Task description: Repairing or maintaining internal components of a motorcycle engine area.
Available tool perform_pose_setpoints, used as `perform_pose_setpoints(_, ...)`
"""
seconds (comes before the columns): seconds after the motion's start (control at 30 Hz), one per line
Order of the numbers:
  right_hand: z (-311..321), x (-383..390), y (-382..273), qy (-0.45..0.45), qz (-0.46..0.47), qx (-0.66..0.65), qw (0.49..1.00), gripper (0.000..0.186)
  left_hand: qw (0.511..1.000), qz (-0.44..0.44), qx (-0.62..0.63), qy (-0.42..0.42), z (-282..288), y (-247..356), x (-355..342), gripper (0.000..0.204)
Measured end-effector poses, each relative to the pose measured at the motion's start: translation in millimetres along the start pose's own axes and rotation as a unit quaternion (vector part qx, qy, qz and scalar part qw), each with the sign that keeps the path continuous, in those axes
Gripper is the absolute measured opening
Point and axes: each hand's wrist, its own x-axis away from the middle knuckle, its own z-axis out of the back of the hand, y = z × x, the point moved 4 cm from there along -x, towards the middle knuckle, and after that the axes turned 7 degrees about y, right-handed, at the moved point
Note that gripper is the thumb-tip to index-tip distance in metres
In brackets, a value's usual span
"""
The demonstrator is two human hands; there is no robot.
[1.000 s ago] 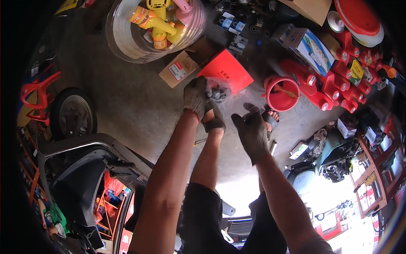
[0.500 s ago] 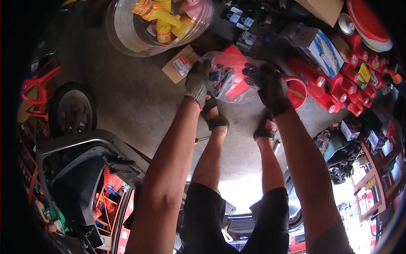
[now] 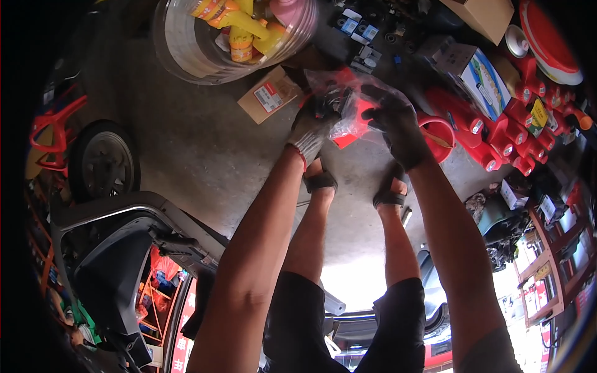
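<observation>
My left hand, in a grey work glove with a knit cuff, is closed on a clear plastic bag. Dark parts show through the film by its fingers, too crumpled over to name. On the other side, my right hand, in a dark glove, grips the bag's right part. Something flat and bright red shows at the bag; I cannot tell whether it lies inside or behind. A brown cardboard box with a white label rests on the floor just beyond my left hand.
A large clear tub holding yellow bottles stands at the far left. A red bucket and several red bottles crowd the right, beside a white-and-blue box. A wheel and dark vehicle panels lie on the left.
My left hand has moved right, toward my right hand, and the bag between them is bunched up. The bag stays in both hands.
</observation>
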Motion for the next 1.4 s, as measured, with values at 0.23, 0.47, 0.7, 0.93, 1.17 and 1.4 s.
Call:
perform_pose_setpoints(0.23,-7.5,-7.6,-0.7,-0.028,0.004,0.044,0.999,0.034,0.988,-0.003,-0.109,-0.11,0.8,-7.3,-2.6,0.052)
perform_pose_setpoints(0.47,26.0,8.4,15.8,0.066,-0.131,-0.051,0.988,0.025,0.995,0.03,0.02,-0.089,1.5,-25.1,4.9,0.039)
perform_pose_setpoints(0.7,5.5,7.8,2.0,-0.077,0.115,0.192,0.972,0.022,0.995,0.041,-0.028,-0.09,6.1,-8.5,11.3,0.042)
perform_pose_setpoints(0.93,-14.2,3.3,-10.3,-0.133,-0.096,0.007,0.987,0.023,0.99,0.03,-0.124,-0.054,8.4,-15.5,10.2,0.043)
perform_pose_setpoints(1.17,-9.4,2.8,10.2,-0.12,0.184,0.208,0.953,0.022,0.996,0.03,-0.035,-0.073,-6.1,-9.7,4.7,0.047)
perform_pose_setpoints(1.4,1.8,-10.2,24.6,0.098,0.315,0.472,0.818,0.028,0.997,0.013,-0.065,-0.035,-12.9,-5.4,5.7,0.039)
